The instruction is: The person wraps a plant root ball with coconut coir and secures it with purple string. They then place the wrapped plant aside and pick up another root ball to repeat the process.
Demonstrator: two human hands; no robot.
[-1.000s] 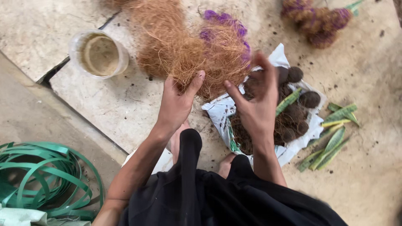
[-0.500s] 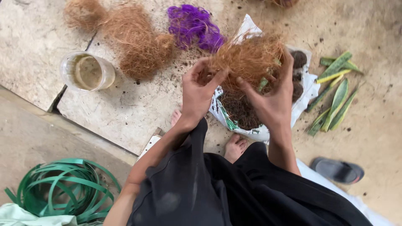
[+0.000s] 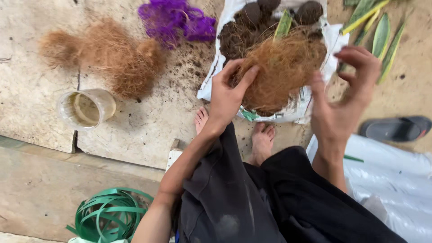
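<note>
Rough concrete floor (image 3: pixel 148 130), stained and scattered with dark soil, fills the scene, with a lower step along its near left edge. At the far middle a white bag (image 3: pixel 333 42) lies open, filled with dark soil balls (image 3: pixel 252 13), and a green leaf cutting (image 3: pixel 283 23) stands among them. A wad of brown coconut fibre (image 3: pixel 283 67) is held over the bag. It is grasped at its left side by the left hand (image 3: pixel 227 94), whose fingers (image 3: pixel 246 77) are curled into it. The right hand (image 3: pixel 344 96) is raised just right of the wad, its fingers (image 3: pixel 360 56) released and loosely bent, apart from the fibre. Bare feet (image 3: pixel 262 141) are seen below the bag. More loose fibre (image 3: pixel 112 56) lies at the far left, a purple net (image 3: pixel 175 20) beside it, and a clear plastic cup (image 3: pixel 85 108) nearer. Striped leaves (image 3: pixel 382 31) lie at the far right, a sandal (image 3: pixel 396 128) at the right, and a coil of green strapping (image 3: pixel 110 216) at the near left.
</note>
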